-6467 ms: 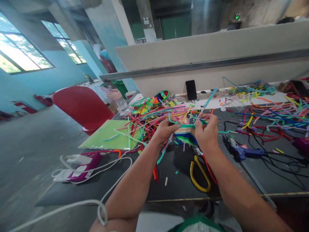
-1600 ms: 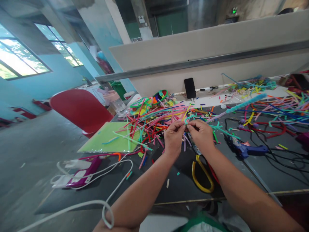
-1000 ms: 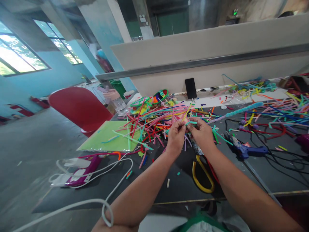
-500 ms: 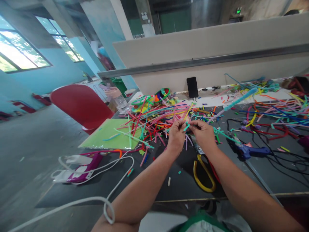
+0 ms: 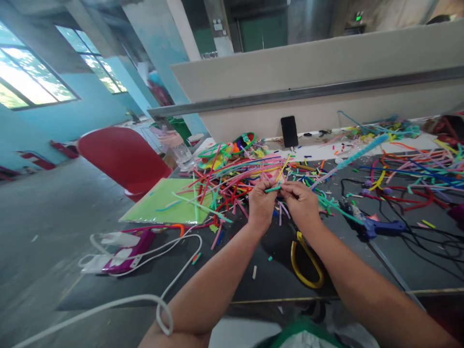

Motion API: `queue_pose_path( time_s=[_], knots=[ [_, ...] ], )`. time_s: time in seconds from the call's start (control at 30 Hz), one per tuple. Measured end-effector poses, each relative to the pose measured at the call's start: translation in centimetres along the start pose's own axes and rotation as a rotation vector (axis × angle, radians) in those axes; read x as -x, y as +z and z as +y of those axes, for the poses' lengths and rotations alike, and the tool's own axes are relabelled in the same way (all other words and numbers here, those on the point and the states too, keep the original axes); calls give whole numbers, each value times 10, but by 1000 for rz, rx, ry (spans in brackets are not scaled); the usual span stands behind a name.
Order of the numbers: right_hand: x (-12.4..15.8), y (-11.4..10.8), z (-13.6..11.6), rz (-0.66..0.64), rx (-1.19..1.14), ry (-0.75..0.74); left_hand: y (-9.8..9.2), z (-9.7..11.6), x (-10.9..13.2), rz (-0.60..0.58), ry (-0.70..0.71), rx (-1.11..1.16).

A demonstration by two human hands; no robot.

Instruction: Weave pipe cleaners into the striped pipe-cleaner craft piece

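Note:
My left hand (image 5: 261, 205) and my right hand (image 5: 300, 203) are raised close together over the dark table (image 5: 224, 270), both pinched on a teal pipe cleaner (image 5: 272, 188) between their fingertips. A long fuzzy stem, lilac then teal (image 5: 357, 154), runs from my right hand up to the right. Just beyond the hands lies a heap of coloured pipe cleaners (image 5: 235, 176).
Yellow-handled scissors (image 5: 304, 268) lie under my right forearm. A blue glue gun (image 5: 377, 226) and black cables sit to the right. A green sheet (image 5: 163, 208), a magenta device with white cables (image 5: 123, 251), a red chair (image 5: 123, 157) and a black phone (image 5: 289, 131) by the partition surround the spot.
The multicoloured bundle held 6.5 s ago is gone from my hands. They have come together on the small teal piece, and the long fuzzy stem has swung slightly upward.

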State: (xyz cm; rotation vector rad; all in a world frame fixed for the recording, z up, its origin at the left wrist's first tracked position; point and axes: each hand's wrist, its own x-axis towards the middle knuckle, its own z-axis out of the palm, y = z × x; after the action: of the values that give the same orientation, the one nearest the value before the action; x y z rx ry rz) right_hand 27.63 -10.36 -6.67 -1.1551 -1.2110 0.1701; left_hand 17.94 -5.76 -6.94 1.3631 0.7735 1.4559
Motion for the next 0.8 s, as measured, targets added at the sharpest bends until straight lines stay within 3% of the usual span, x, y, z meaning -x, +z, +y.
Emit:
queue_pose_path(
  time_s=[0.13,0.33,0.5,0.63,0.8],
  knots=[
    [0,0,0,32,-27,46,1,0,5,17,58,-108],
    [-3,-4,4,83,-6,69,2,1,10,-75,233,-180],
    [-2,-3,2,46,-2,37,1,0,8,-12,258,-211],
    [-1,-2,1,29,-11,41,3,0,7,20,137,-96],
    [-1,-2,2,24,6,55,6,6,7,-10,-176,335]
  ],
)
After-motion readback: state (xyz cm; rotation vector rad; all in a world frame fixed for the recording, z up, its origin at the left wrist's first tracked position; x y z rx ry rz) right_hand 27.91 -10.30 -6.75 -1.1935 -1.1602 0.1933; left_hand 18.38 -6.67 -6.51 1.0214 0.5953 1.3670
